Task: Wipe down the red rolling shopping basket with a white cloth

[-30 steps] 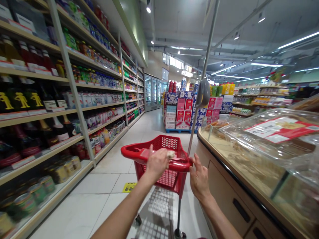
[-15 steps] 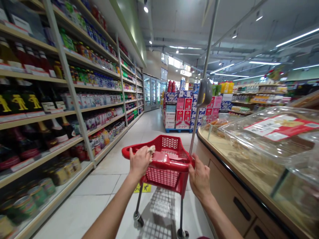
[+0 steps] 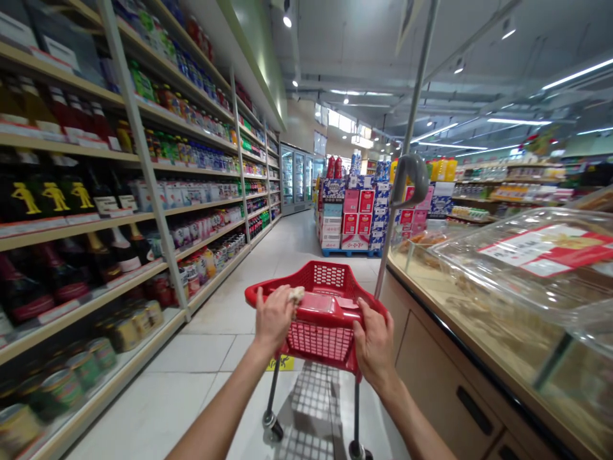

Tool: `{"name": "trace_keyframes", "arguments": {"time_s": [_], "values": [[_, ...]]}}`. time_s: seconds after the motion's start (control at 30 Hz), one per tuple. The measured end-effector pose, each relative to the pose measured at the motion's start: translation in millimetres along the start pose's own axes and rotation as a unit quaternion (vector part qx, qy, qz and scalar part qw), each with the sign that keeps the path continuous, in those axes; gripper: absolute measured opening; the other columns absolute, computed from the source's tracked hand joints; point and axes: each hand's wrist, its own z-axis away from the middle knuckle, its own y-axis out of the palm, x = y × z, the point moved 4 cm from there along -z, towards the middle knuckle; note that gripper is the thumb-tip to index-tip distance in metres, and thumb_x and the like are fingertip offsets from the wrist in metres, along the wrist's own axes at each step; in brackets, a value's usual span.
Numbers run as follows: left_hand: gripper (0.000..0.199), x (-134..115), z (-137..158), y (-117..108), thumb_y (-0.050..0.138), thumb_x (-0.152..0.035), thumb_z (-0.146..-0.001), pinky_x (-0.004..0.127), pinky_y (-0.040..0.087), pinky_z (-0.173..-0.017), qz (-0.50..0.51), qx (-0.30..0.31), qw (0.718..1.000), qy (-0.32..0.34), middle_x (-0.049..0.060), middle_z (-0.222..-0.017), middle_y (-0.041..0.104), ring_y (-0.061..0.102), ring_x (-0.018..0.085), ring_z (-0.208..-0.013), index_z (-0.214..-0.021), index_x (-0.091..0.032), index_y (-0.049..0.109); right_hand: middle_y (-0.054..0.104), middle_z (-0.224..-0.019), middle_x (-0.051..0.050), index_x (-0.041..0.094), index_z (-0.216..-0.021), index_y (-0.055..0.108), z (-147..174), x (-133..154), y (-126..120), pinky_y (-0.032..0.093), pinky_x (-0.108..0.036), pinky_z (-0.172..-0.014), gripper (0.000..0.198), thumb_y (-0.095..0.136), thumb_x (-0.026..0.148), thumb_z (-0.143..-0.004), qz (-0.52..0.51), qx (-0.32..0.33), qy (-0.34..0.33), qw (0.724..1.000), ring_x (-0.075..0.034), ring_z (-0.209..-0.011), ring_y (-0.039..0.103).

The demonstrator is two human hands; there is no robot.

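Note:
A red plastic shopping cart [image 3: 330,275] with a mesh basket stands on the floor just ahead of me. Its handle [image 3: 322,310] runs across the near side. My left hand [image 3: 275,319] is closed round the left part of the handle. A crumpled off-white wad [image 3: 296,294], perhaps cloth or tissue, is tucked by its thumb and index finger. At the right end of the handle, my right hand [image 3: 376,338] has its fingers curled over the bar. Little of the basket's inside shows, and I see no goods in it.
Shelves of bottles and cans [image 3: 191,172] line the left. On the right runs a counter [image 3: 431,358] with clear plastic food boxes [image 3: 531,249]. A metal pole [image 3: 405,150] with a grey fitting rises by the cart. Stacked cartons [image 3: 352,220] stand ahead on a blue pallet.
My right hand has shifted left onto the handle and its fingers have closed over it. The whole view, cart included, has slid slightly right. My left hand keeps its hold.

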Motion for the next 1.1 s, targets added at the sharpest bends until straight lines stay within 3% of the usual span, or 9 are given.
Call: {"name": "trace_keyframes", "arguments": {"time_s": [0.13, 0.33, 0.47, 0.53, 0.7, 0.77, 0.9, 1.03, 1.1], "values": [[0.030, -26.7, 9.0, 3.1, 0.035, -0.025, -0.083, 0.048, 0.010, -0.105, 0.029, 0.026, 0.991, 0.131, 0.005, -0.116, 0.057, 0.049, 0.018, -0.109, -0.106, -0.023, 0.054, 0.058, -0.108, -0.007, 0.020, -0.126, 0.035, 1.3, -5.4, -4.6, 0.023, -0.045, -0.097, 0.041, 0.032, 0.027, -0.085, -0.005, -0.011, 0.002, 1.000, -0.018, -0.101, 0.050], [0.030, 24.1, 0.9, -7.6, 0.033, -0.024, -0.083, 0.057, 0.011, -0.101, -0.034, -0.014, 0.996, -0.077, 0.009, -0.112, 0.059, 0.052, 0.022, -0.106, -0.105, -0.022, 0.054, 0.057, -0.109, -0.007, 0.021, -0.125, 0.036, 4.6, -6.0, -8.3, 0.023, -0.046, -0.097, 0.040, 0.031, 0.027, -0.085, -0.008, -0.009, 0.004, 1.000, -0.018, -0.102, 0.049], [0.032, -12.1, 5.6, 0.5, 0.034, -0.024, -0.083, 0.050, 0.012, -0.104, 0.013, 0.001, 0.998, 0.060, 0.005, -0.117, 0.056, 0.048, 0.019, -0.111, -0.109, -0.022, 0.052, 0.057, -0.108, -0.007, 0.020, -0.123, 0.038, 7.8, -6.4, -8.5, 0.022, -0.047, -0.097, 0.039, 0.033, 0.028, -0.085, -0.002, -0.013, -0.004, 1.000, -0.019, -0.102, 0.049], [0.032, -16.8, 5.2, 0.9, 0.034, -0.024, -0.083, 0.049, 0.010, -0.105, 0.010, 0.011, 0.996, 0.088, 0.005, -0.118, 0.056, 0.048, 0.019, -0.111, -0.109, -0.022, 0.052, 0.056, -0.110, -0.007, 0.020, -0.123, 0.037, 8.5, -7.3, -10.0, 0.022, -0.045, -0.097, 0.039, 0.032, 0.027, -0.085, -0.007, -0.008, -0.014, 1.000, -0.018, -0.103, 0.049], [0.032, 22.3, -3.6, -6.8, 0.030, -0.025, -0.083, 0.057, 0.013, -0.099, -0.047, 0.006, 0.996, -0.080, 0.011, -0.112, 0.059, 0.053, 0.024, -0.104, -0.104, -0.018, 0.054, 0.056, -0.111, -0.007, 0.020, -0.124, 0.036, 9.2, -5.3, -11.5, 0.021, -0.045, -0.098, 0.039, 0.032, 0.025, -0.085, -0.012, -0.001, -0.017, 1.000, -0.018, -0.105, 0.048], [0.033, 14.7, -2.1, -4.9, 0.029, -0.026, -0.084, 0.054, 0.015, -0.101, -0.023, 0.009, 0.998, -0.066, 0.009, -0.114, 0.058, 0.052, 0.022, -0.106, -0.106, -0.020, 0.053, 0.056, -0.110, -0.006, 0.020, -0.123, 0.037, 9.5, -4.2, -11.2, 0.020, -0.046, -0.098, 0.038, 0.032, 0.026, -0.085, -0.011, -0.005, -0.017, 1.000, -0.018, -0.104, 0.048], [0.033, -15.8, 2.5, -0.5, 0.031, -0.026, -0.084, 0.047, 0.010, -0.105, 0.028, 0.038, 0.997, 0.067, 0.005, -0.118, 0.056, 0.048, 0.018, -0.111, -0.109, -0.021, 0.052, 0.056, -0.111, -0.007, 0.020, -0.122, 0.038, 10.0, -6.5, -13.3, 0.021, -0.045, -0.098, 0.037, 0.031, 0.025, -0.086, -0.015, -0.011, -0.020, 1.000, -0.018, -0.104, 0.049], [0.031, 6.3, -5.8, -5.4, 0.030, -0.024, -0.084, 0.055, 0.014, -0.101, -0.010, 0.042, 0.998, -0.054, 0.008, -0.110, 0.060, 0.054, 0.021, -0.102, -0.103, -0.019, 0.055, 0.056, -0.111, -0.006, 0.020, -0.123, 0.037, 9.8, -8.9, -14.6, 0.022, -0.044, -0.098, 0.038, 0.031, 0.026, -0.086, -0.020, -0.007, -0.017, 1.000, -0.017, -0.105, 0.048], [0.031, 2.8, -7.2, -3.1, 0.030, -0.024, -0.084, 0.054, 0.016, -0.101, -0.010, 0.042, 0.996, -0.084, 0.008, -0.108, 0.062, 0.055, 0.021, -0.101, -0.101, -0.018, 0.055, 0.056, -0.110, -0.006, 0.020, -0.123, 0.037, 10.1, -8.7, -13.5, 0.021, -0.045, -0.098, 0.039, 0.031, 0.027, -0.086, -0.022, -0.010, -0.014, 1.000, -0.018, -0.105, 0.048]]}}
